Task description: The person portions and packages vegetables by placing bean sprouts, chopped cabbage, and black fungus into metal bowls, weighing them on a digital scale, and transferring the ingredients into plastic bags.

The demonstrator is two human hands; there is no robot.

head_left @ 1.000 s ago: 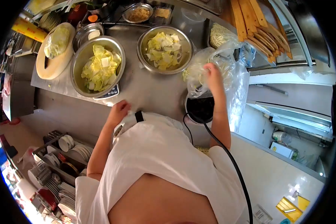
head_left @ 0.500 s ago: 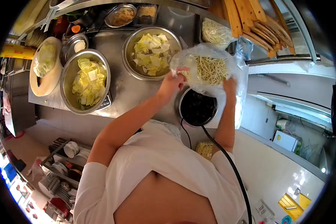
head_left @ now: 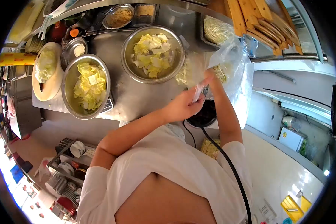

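My left hand [head_left: 184,105] is closed on the gathered edge of a clear plastic bag [head_left: 232,61], at the right part of the steel counter. My right hand [head_left: 210,77] grips the same bag just above and to the right, the two hands close together. Pale bean sprouts [head_left: 221,73] show through the plastic. Below the hands stands a round pot with dark contents [head_left: 202,115], partly hidden by them. A steel bowl of cut cabbage [head_left: 153,54] is up and left of my hands. Another cabbage bowl [head_left: 86,86] rests on a scale [head_left: 108,105] farther left.
A cutting board [head_left: 47,91] with a wrapped cabbage lies at the far left. Trays of crumbs [head_left: 145,14] and sprouts [head_left: 216,31] line the back. Wooden-handled tools [head_left: 265,22] hang at the upper right. A black cable [head_left: 231,164] crosses by my right arm.
The bag's opening has been drawn together, covering most of the sprouts. My left hand has moved down and right, and my right hand has come inward beside it.
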